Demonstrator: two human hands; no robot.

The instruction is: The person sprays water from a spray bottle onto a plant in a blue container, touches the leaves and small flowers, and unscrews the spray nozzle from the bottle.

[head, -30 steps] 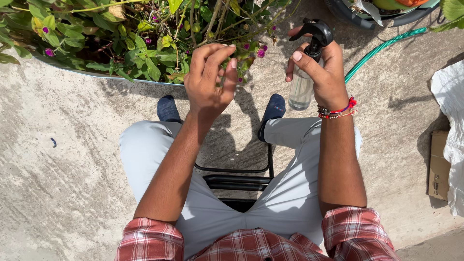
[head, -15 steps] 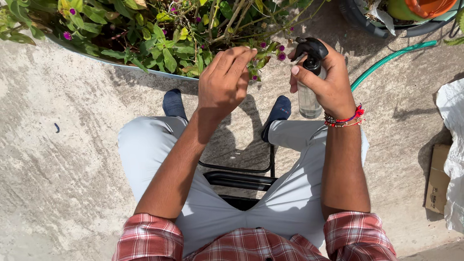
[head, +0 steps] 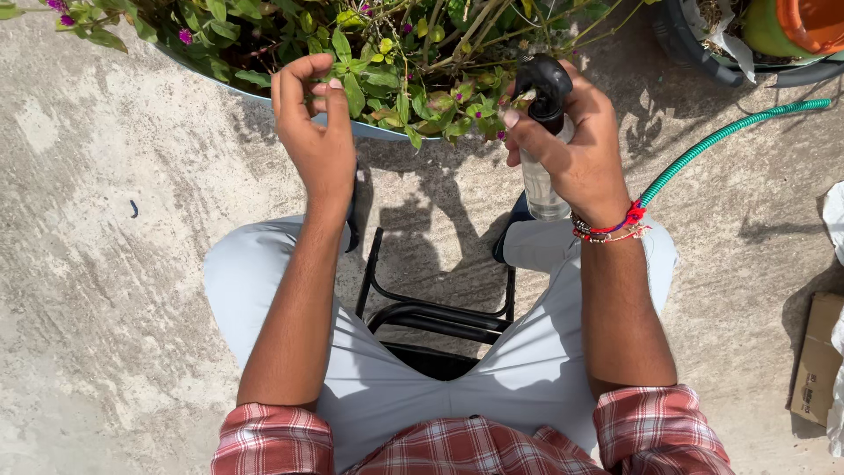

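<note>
Two bare hands raised over a rough, pitted concrete floor [head: 105,290]. Right hand [head: 576,145]: wrapped tight around a clear plastic spray bottle [head: 542,180] with a glossy black trigger head, forefinger on the trigger, nozzle toward the foliage; red beaded bracelet [head: 611,227] at the wrist. Left hand [head: 316,132]: fingers curled loosely together, tips pinching a small oval green leaf [head: 353,88] of the potted plant [head: 413,53], which bears tiny magenta blooms in a wide pale-rimmed pot. Ribbed green hose [head: 730,132] curving to the right. Black tubular metal stool [head: 440,317] between the knees.
</note>
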